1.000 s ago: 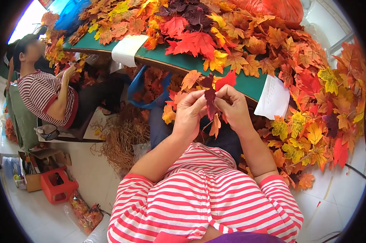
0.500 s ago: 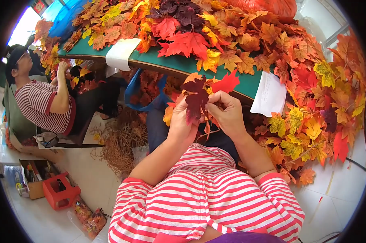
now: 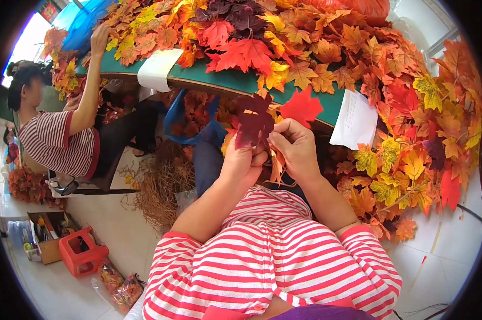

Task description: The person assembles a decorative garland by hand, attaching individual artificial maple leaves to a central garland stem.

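While both hands pinch | dark maroon lobed fabric leaf (image 3: pixel 253 124) | matte

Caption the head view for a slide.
Both hands, left hand and right hand, pinch a dark maroon fabric maple leaf beside a leaf-heaped green table.

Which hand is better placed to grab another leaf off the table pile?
Right, probably. The right hand sits nearer the leaf pile, pinching lightly; the left hand grips the dark maroon leaf.

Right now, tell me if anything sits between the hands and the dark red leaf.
Nothing visible does. The left hand and the right hand both already touch the dark red leaf, pinching it near its base, with orange leaves hanging just below.
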The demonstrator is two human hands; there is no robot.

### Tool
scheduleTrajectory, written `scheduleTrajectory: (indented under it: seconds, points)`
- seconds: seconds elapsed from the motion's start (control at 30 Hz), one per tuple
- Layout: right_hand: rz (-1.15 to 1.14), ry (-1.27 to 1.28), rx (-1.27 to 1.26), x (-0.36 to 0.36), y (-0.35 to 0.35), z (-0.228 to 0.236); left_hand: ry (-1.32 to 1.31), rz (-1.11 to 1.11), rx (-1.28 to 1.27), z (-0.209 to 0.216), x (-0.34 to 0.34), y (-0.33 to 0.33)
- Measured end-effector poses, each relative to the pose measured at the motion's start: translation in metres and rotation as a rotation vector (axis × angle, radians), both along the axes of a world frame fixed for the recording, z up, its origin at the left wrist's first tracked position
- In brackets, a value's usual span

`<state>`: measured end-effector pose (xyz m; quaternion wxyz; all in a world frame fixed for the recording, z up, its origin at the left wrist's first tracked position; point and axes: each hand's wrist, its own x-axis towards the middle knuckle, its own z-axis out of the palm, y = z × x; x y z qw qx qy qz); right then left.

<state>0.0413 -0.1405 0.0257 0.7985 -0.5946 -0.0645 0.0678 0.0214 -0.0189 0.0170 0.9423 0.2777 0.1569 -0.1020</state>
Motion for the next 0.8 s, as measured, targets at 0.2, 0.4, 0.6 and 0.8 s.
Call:
scheduleTrajectory:
  seconds: [0.2,0.4,0.6,0.8]
  points:
    - [0.071,0.038,-0.048,-0.001,-0.005,-0.002,-0.077,-0.036,-0.03,-0.005,-0.005,0.001]
    - [0.058,-0.029,-0.116,-0.003,-0.003,0.002,-0.021,-0.006,-0.023,-0.001,-0.012,0.001]
    - [0.033,-0.074,-0.222,0.0,-0.003,0.012,0.079,-0.024,-0.131,-0.006,-0.008,0.005]
    - [0.037,-0.099,-0.295,-0.004,-0.006,0.011,0.175,-0.016,-0.218,-0.001,-0.012,0.002]
